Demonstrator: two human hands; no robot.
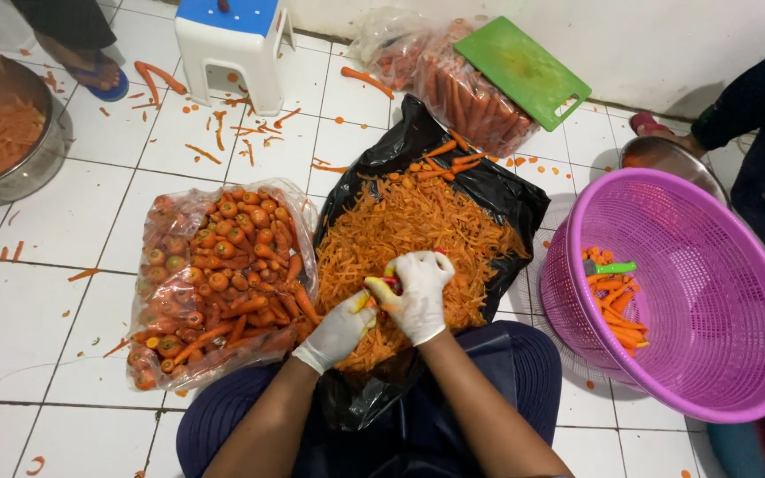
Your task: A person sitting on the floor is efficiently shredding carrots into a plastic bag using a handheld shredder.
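Flanking hands (391,305): carrot bag (219,279), pink basket (710,292).

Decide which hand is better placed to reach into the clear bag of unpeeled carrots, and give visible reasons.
Probably the left hand. The bag of carrots lies on the person's left, right beside that hand. The right hand sits farther over, above the pile of peelings, and seems to be gripping a peeler, so it would have to cross over.

At 9 o'clock from me, clear bag of whole carrots (219,279) on white tile floor (64,221). At 3 o'clock, purple basket (683,292) holding peeled carrot pieces (617,305). At 12 o'clock, white stool with blue top (234,42); at 1 o'clock, green cutting board (521,69) resting on a second carrot bag (462,97). At 10 o'clock, metal bowl of shreds (2,133)
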